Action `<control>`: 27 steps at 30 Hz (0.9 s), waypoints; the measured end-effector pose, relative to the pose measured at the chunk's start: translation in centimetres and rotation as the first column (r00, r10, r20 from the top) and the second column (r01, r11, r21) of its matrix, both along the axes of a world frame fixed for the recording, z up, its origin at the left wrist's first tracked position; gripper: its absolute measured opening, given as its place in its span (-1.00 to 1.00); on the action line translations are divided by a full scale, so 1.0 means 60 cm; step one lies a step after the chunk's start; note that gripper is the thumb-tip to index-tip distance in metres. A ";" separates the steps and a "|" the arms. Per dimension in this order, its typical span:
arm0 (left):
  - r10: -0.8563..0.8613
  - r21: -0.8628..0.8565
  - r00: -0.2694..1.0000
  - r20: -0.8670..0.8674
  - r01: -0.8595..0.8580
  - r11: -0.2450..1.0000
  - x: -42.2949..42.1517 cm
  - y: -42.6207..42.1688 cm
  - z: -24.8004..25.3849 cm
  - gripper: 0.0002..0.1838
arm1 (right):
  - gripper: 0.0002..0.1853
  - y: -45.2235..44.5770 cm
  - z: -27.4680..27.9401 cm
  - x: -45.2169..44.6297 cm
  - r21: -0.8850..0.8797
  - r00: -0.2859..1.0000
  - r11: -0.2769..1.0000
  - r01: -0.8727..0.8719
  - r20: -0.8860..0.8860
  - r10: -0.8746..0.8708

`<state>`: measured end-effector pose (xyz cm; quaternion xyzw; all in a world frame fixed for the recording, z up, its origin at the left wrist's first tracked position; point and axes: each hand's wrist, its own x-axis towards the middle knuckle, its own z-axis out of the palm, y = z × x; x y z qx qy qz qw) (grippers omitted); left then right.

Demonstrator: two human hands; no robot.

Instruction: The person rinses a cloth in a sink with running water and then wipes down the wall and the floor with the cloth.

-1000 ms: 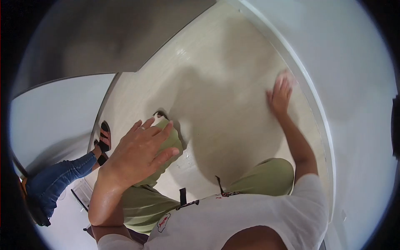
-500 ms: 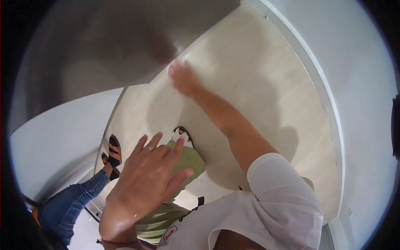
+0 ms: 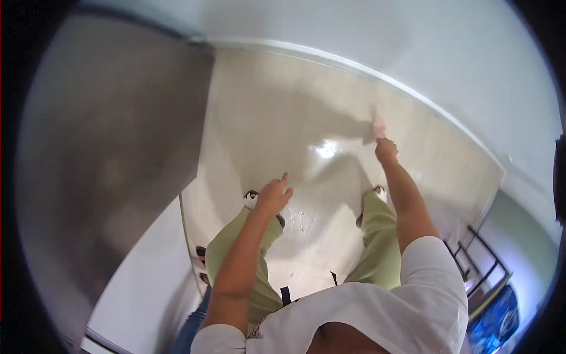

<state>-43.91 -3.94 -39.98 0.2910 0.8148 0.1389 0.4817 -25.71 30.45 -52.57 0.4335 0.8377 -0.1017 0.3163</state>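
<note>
My right hand (image 3: 387, 151) is closed round one end of a soft pink cloth (image 3: 379, 125), out over the floor near the far wall. The cloth is blurred, so its exact kind is hard to make out. My left hand (image 3: 275, 196) hangs in front of my left knee with nothing in it, index finger stretched out and thumb apart. Beneath both hands lies the pale beige floor (image 3: 265, 118), with a bright reflection in its middle.
A large dark grey panel (image 3: 130, 118) stands on the left, above a white surface (image 3: 141, 271). A white wall (image 3: 354, 29) with a skirting curves round the far side. At lower right are a black metal frame (image 3: 486, 253) and a blue bag (image 3: 498, 315). Another person's jeans (image 3: 191, 324) show at lower left.
My view has turned to the right. My right hand has left the dark panel's edge, and the pink cloth now shows in it. My left hand has moved away from the camera and lower.
</note>
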 end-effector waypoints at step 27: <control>0.092 0.289 0.791 0.605 -0.325 0.901 0.244 0.015 0.714 -0.53 | -0.70 -0.486 0.862 0.242 -0.949 -0.066 0.250 -0.192 -0.242 -0.968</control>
